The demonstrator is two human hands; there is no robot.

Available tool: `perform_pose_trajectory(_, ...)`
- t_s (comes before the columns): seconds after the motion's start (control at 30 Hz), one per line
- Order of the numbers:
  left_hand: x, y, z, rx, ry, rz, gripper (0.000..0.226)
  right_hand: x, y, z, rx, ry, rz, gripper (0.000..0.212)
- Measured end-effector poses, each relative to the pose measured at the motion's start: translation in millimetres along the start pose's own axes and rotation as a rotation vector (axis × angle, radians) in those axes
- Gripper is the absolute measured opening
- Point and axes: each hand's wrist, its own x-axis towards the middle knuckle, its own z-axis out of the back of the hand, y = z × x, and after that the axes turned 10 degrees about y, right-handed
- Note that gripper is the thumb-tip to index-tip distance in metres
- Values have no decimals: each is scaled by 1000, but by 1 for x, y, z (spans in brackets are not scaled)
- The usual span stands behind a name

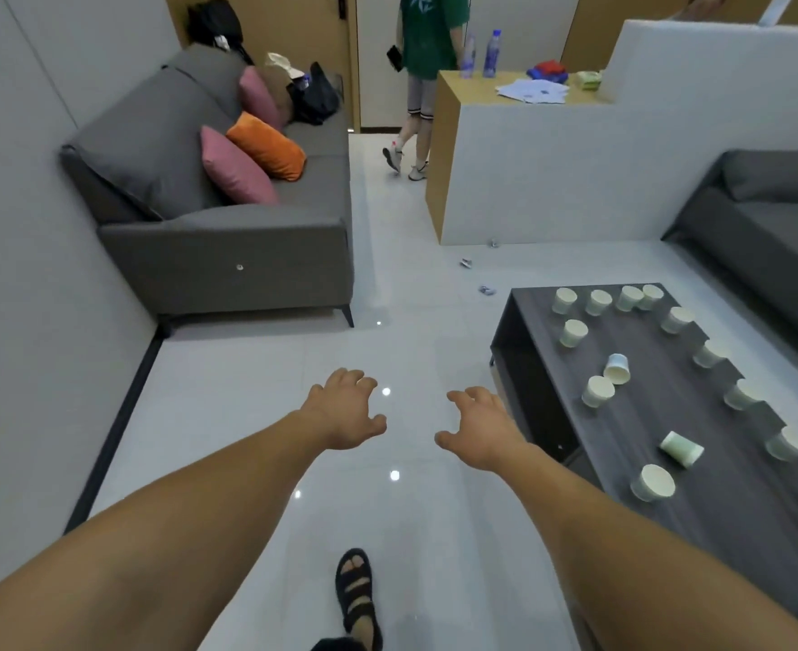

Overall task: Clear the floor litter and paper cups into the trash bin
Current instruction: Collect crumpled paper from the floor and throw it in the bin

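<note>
Nearest me, one foot in a black sandal (357, 596) stands on the glossy pale floor (247, 415). Both my arms reach forward over the tiles. The left hand (343, 411) and right hand (481, 427) are apart, each empty, fingers spread and loosely curled, touching nothing.

Just right of the right hand is a dark coffee table (669, 397). The paper cups (653, 482) are scattered across its top. Most are upright, but one pale green cup (681, 448) lies on its side and another (618, 368) is tipped over near the middle.

Beyond the table's far corner, three small scraps of litter (486, 290) lie on the floor, strung out toward the foot of a white partition (552, 180). To the left, a grey sofa (228, 256) sits against the wall with pink and orange cushions (265, 145). Farthest off, a person in a green shirt (430, 35) stands by a wooden counter (477, 89) that holds two bottles (492, 54) and loose papers (533, 91).
</note>
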Motion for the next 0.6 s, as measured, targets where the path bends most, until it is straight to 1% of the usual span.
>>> perform_pose_trajectory(0.2,123,5,75,34,-2,-82,70,107,-6,69,37,-30,-82,74)
perform_pose_trajectory(0.33,198,2,125,51,7,-111,70,171,-17,113,84,-33,-95,75)
perform_pose_trajectory(0.6,361,-40,197,81,11,-129,70,313,-84,208,84,-12,-81,74)
